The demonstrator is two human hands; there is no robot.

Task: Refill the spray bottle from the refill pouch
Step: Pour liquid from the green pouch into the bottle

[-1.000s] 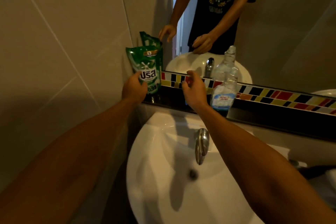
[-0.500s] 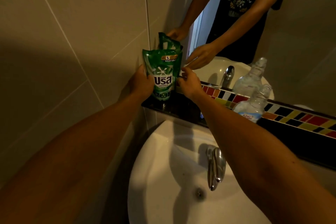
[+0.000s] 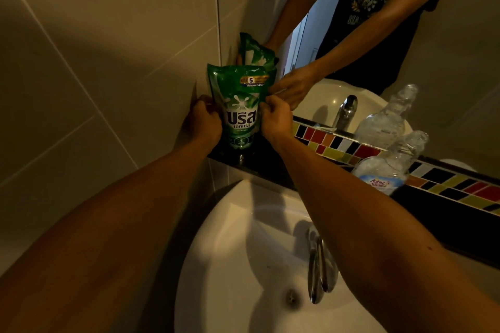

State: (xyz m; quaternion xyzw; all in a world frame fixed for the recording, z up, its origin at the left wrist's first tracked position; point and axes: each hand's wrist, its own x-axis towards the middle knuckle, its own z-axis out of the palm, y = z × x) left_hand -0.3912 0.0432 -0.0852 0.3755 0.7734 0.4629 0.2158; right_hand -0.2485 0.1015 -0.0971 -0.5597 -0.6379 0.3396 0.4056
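Observation:
A green refill pouch (image 3: 240,105) with white lettering stands upright on the dark ledge (image 3: 270,167) in the corner by the tiled wall. My left hand (image 3: 203,123) grips its left side and my right hand (image 3: 274,119) grips its right side. A clear plastic bottle (image 3: 389,167) with a blue and white label stands on the same ledge further right, its neck open with no spray head on it. The bottle stands apart from both hands.
A white basin (image 3: 243,265) lies below the ledge, with a chrome tap (image 3: 316,267) and a drain (image 3: 291,297). A mirror (image 3: 446,43) above a strip of coloured tiles (image 3: 341,146) reflects the pouch, bottle, tap and a person. Beige wall tiles (image 3: 108,62) close the left side.
Both hands moved in to the pouch: a second ago the right hand was off to its right, now it grips the pouch's right side. The view shifted left and closer.

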